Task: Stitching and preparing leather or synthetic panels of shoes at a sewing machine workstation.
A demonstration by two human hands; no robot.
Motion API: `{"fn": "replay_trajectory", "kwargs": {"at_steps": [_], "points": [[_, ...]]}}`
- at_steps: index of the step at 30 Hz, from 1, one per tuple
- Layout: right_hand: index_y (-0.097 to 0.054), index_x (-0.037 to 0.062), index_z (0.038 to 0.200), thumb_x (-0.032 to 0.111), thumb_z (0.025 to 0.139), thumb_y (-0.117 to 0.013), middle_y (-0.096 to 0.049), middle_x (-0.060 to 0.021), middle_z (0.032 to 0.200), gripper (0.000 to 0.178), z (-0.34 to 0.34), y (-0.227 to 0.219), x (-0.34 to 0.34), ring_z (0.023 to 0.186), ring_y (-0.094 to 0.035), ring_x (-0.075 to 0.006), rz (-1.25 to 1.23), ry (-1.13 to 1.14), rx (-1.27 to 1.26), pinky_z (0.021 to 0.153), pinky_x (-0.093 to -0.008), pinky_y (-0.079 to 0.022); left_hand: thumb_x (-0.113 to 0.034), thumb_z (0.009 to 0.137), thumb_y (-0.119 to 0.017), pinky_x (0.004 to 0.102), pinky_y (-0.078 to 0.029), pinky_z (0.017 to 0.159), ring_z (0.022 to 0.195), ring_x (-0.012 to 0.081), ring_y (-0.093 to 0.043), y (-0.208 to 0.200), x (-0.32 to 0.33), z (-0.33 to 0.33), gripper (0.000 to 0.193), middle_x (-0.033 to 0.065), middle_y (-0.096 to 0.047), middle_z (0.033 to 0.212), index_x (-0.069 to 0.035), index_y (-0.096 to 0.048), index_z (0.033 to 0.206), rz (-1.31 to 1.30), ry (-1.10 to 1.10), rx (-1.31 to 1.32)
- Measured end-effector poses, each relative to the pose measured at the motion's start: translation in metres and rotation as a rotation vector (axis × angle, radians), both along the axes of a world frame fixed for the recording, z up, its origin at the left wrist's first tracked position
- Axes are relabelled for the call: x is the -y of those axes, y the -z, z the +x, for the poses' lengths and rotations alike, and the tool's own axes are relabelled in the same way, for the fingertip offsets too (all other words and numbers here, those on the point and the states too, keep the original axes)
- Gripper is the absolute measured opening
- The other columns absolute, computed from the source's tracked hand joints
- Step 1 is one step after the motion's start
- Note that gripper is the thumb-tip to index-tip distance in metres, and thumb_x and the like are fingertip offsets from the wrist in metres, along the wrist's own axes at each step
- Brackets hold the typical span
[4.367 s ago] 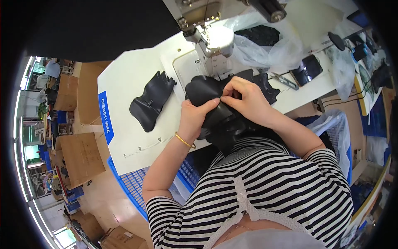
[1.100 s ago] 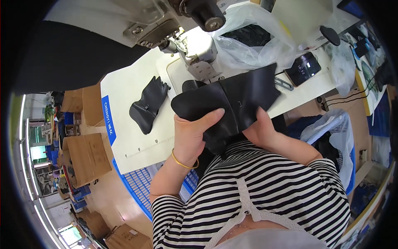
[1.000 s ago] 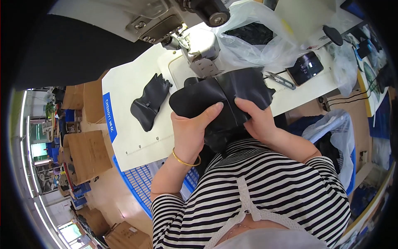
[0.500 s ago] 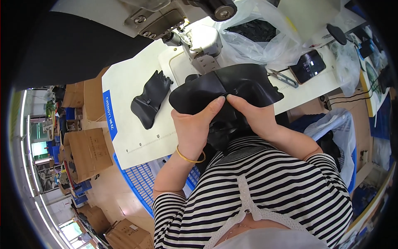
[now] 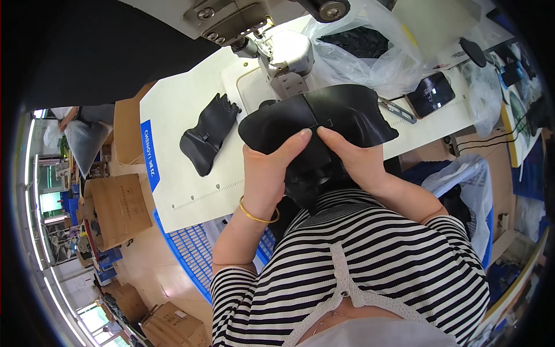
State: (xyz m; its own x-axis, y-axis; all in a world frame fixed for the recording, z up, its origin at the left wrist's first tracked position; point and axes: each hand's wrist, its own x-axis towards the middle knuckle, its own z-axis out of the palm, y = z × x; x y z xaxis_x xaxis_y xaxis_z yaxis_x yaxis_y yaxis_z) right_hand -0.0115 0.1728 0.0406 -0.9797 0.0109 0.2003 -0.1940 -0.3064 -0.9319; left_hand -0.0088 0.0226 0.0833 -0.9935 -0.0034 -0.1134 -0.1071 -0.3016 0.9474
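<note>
Both hands grip one black leather shoe upper [image 5: 347, 115] in front of my body, its seam running up the middle. My left hand [image 5: 270, 168] is closed on its left part, the thumb pressed beside the seam. On the other side, my right hand [image 5: 358, 159] pinches the piece, its thumb tip close to the left one. The fingers behind the leather are hidden. A second black upper [image 5: 209, 134] lies on the white table [image 5: 191, 179] to the left. The post of a sewing machine [image 5: 286, 72] stands just beyond the held piece.
Past the machine, a clear plastic bag [image 5: 370, 69] holds black pieces. Thread snips [image 5: 398, 110] and a dark phone [image 5: 430, 94] lie at the right. A blue basket [image 5: 188, 254] stands below the table's left edge, and cardboard boxes [image 5: 118, 208] are on the floor.
The held upper has tilted a little, showing more of its seam, while both thumbs stay pressed on it. At the far left, a person's arm with a grey bag has come into view.
</note>
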Motion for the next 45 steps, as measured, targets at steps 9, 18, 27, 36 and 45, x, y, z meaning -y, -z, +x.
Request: {"fn": "replay_trajectory", "kwargs": {"at_steps": [9,18,27,36,45], "points": [[-0.060,-0.0014,0.102,-0.002,0.082,-0.067,-0.064,-0.0044,0.094,0.021,0.000,0.001,0.004,0.082,-0.060,-0.0099,0.084,0.057,-0.070,0.073,-0.0246,-0.051,0.005,0.073,-0.073,0.0271,-0.054,0.076,0.082,0.0142,-0.065,0.003,0.000,-0.001,0.031,0.0078,-0.068,0.094,0.001,-0.063,0.102,0.002,-0.021,-0.007],[-0.062,0.0037,0.098,0.013,0.093,-0.060,-0.061,0.0020,0.081,0.011,0.001,-0.003,-0.001,0.060,-0.050,-0.0001,-0.094,0.086,0.131,0.046,-0.0156,-0.036,0.007,0.071,-0.073,0.0278,-0.055,0.074,0.080,0.0149,-0.065,-0.001,0.006,-0.005,0.031,0.0083,-0.068,0.092,0.001,-0.064,0.100,0.070,-0.042,0.017],[-0.061,0.0015,0.097,0.010,0.094,-0.055,-0.061,-0.0011,0.075,0.010,-0.004,-0.012,0.001,0.050,-0.049,-0.0034,-0.125,0.027,0.035,0.039,-0.0180,-0.033,0.008,0.071,-0.072,0.0275,-0.055,0.073,0.079,0.0148,-0.066,-0.005,0.013,-0.012,0.031,0.0086,-0.068,0.092,0.001,-0.064,0.100,0.121,-0.027,0.004],[-0.061,-0.0004,0.096,0.012,0.094,-0.055,-0.061,-0.0036,0.070,0.014,-0.021,-0.033,0.010,0.046,-0.052,-0.0068,-0.121,0.038,0.017,0.036,-0.0191,-0.034,0.007,0.072,-0.071,0.0283,-0.056,0.071,0.077,0.0159,-0.066,-0.026,0.032,-0.029,0.028,0.0083,-0.068,0.089,0.001,-0.065,0.099,0.119,0.023,0.006],[-0.064,0.0004,0.074,0.025,0.094,-0.057,-0.060,-0.0043,0.059,0.033,-0.073,-0.042,0.018,0.044,-0.050,-0.0068,-0.079,0.119,0.048,0.040,-0.0213,-0.034,0.007,0.072,-0.069,0.0300,-0.054,0.071,0.079,0.0168,-0.064,-0.038,0.038,-0.083,0.025,0.0070,-0.066,0.089,0.001,-0.065,0.096,0.153,0.042,0.086]]}}
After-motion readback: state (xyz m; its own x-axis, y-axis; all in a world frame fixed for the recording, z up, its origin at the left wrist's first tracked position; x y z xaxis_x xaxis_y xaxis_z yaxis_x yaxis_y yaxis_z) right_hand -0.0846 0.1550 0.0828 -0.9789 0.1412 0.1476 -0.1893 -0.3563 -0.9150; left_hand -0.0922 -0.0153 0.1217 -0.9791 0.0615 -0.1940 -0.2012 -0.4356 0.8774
